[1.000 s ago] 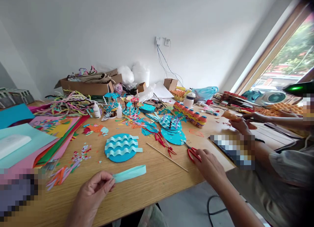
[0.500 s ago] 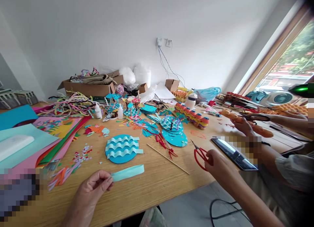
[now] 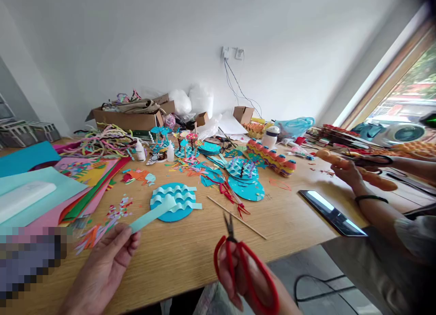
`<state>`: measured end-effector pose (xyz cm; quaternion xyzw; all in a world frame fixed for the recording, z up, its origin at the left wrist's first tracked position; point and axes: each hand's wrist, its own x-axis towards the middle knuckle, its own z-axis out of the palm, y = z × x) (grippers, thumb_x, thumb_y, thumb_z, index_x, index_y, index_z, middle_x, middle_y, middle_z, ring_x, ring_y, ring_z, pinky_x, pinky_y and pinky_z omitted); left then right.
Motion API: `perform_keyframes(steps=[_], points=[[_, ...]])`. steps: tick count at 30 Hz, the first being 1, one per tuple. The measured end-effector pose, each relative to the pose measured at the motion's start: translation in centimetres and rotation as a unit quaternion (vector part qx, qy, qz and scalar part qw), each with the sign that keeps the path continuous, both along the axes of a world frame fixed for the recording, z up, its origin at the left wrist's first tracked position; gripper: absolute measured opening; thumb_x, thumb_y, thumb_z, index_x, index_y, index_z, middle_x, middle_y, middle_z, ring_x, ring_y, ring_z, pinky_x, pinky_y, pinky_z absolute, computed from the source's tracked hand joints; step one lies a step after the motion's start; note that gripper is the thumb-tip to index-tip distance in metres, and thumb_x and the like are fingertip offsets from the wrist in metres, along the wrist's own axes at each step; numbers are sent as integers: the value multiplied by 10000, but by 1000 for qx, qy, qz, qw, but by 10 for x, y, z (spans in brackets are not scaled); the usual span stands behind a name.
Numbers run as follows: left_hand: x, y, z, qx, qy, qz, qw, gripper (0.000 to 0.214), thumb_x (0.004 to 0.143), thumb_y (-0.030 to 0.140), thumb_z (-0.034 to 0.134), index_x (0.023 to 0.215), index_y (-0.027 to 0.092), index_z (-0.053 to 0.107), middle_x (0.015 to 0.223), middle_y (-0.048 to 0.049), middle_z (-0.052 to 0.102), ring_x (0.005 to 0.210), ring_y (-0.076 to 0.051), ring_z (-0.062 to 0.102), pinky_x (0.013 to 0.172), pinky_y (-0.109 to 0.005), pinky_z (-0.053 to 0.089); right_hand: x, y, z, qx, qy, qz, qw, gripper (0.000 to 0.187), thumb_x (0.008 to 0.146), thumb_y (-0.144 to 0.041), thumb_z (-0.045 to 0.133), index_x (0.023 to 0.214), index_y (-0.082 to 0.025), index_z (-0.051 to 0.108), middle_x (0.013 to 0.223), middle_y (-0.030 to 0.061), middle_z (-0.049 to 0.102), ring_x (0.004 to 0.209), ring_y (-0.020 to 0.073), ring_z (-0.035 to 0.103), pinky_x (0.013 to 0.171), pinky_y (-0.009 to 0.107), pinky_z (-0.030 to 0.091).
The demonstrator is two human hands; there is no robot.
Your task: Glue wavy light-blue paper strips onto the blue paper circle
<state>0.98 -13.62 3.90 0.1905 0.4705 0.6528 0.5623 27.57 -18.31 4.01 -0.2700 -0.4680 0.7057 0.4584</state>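
Observation:
My left hand (image 3: 111,256) pinches one end of a light teal paper strip (image 3: 153,216). The strip slants up to the right, its far end in front of a blue disc (image 3: 175,218) that bears rows of wavy teal paper strips (image 3: 170,190). In my right hand (image 3: 240,272), low in the middle of the view, are red-handled scissors (image 3: 245,269). My fingers are in the handles, and the dark blades point up and away with their tips slightly apart. A thin wooden stick (image 3: 236,217) lies on the table just beyond the blades.
At the right, a co-worker's hands hold scissors and an orange bumpy strip (image 3: 374,179) above a tablet (image 3: 332,213). Coloured paper sheets (image 3: 85,188) and paper scraps (image 3: 117,210) lie at the left. Glue bottles (image 3: 140,150) and decorated blue discs (image 3: 247,188) stand farther back.
My right hand has brought the scissors left and nearer to me, turning them blades-up. My left hand has shifted left and down, and its strip now tilts up toward the disc.

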Motion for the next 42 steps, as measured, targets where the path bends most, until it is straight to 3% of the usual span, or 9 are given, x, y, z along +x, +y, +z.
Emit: perform_keyframes(steps=[5,10,20,27,42], points=[[1,-1,-1,5,-27,8,1000,266,411,173,810,616,148,643,590,-33,633,557,-128,573,488,-191,524,-34,8,-22,-32,125,98,987,508,832,-573,445,971,-100,569,645,36,546,534,93,514,472,183,394],[9,-5,-6,-18,-57,-8,998,233,434,139,786,622,135,648,600,-53,638,558,-126,571,486,-189,517,-54,15,-21,-76,148,148,975,546,789,-600,499,976,-92,573,677,46,567,610,116,583,531,205,454],[16,-8,-15,-22,-85,-60,994,295,411,211,850,601,144,635,583,-24,627,526,-99,544,484,-175,496,-67,22,-15,-108,165,152,969,537,809,-564,493,955,-54,577,640,54,566,566,113,594,498,196,483],[18,-11,-15,-24,-77,-78,994,309,419,237,863,594,153,621,584,-15,619,533,-93,535,502,-172,491,-68,23,-12,-133,170,137,967,550,787,-613,482,928,-90,576,637,34,571,553,103,586,501,201,489],[22,-20,-21,-42,-59,-69,995,346,351,209,880,613,157,660,566,7,631,532,-101,580,504,-161,505,-64,21,-12,-133,200,124,963,494,796,-580,488,899,-100,547,589,23,562,515,104,567,450,191,470]])
